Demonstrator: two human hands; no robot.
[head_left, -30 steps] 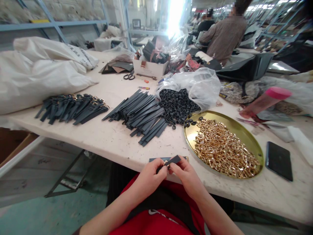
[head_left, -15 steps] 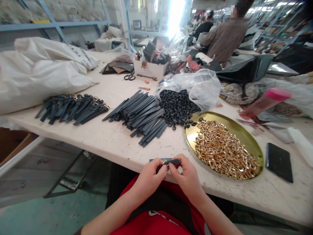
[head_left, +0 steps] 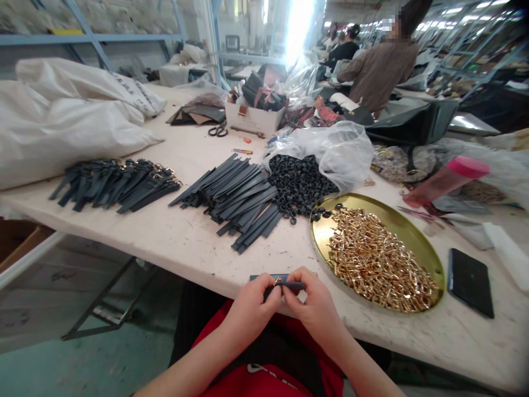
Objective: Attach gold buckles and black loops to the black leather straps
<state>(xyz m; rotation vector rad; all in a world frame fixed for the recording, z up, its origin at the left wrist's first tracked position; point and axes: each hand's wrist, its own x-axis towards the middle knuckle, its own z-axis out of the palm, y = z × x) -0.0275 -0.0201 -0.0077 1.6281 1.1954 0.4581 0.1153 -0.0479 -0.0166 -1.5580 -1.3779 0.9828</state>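
At the table's front edge, my left hand (head_left: 257,300) and my right hand (head_left: 311,295) meet around a dark strap (head_left: 294,285). My left fingers pinch it beside a small gold buckle (head_left: 278,281); my right thumb and fingers grip its other part. Another dark strip (head_left: 258,277) lies on the table just behind my left fingers. Farther back is a heap of loose dark strips (head_left: 233,193), next to a pile of small black loops (head_left: 301,182). A gold tray (head_left: 320,237) to the right bears many gold buckles (head_left: 380,262).
Straps with buckles (head_left: 115,182) lie in a bunch at left, before white sacks (head_left: 74,121). A phone (head_left: 471,281) and a pink-capped bottle (head_left: 446,179) are at right. Behind are scissors (head_left: 217,131), a white box (head_left: 252,118) and a clear plastic bag (head_left: 343,149). A person (head_left: 382,69) stands beyond.
Both hands remain on the strap, and its right-hand part now looks narrower and turned edge-on. The view has shifted slightly, so the table's things sit a little lower.
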